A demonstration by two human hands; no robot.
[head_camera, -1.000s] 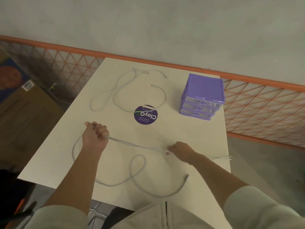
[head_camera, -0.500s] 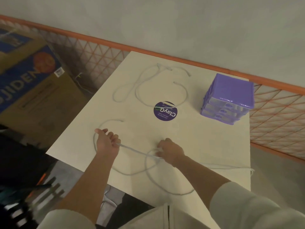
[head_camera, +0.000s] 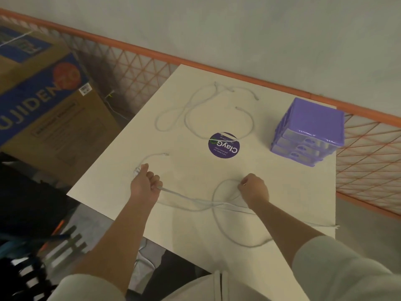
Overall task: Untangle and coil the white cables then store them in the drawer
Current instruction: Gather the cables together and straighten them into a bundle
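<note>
A white cable (head_camera: 219,227) lies in loops along the near side of the white table (head_camera: 195,170). My left hand (head_camera: 146,184) grips it in a fist near one end, whose free tip curls toward the table's left edge. My right hand (head_camera: 253,189) pinches the same cable at the top of a loop. More tangled white cables (head_camera: 186,114) lie at the far side of the table. The purple drawer unit (head_camera: 308,132) stands at the far right with its drawers closed.
A round purple sticker (head_camera: 224,145) is stuck at the table's middle. An orange mesh fence (head_camera: 368,153) runs behind and to the right. A large cardboard box (head_camera: 43,101) stands on the floor to the left. The cable's far end reaches the table's right edge.
The stretch of cable between my hands has slackened. My right hand moved from the straight stretch up onto a loop. The camera view has swung left.
</note>
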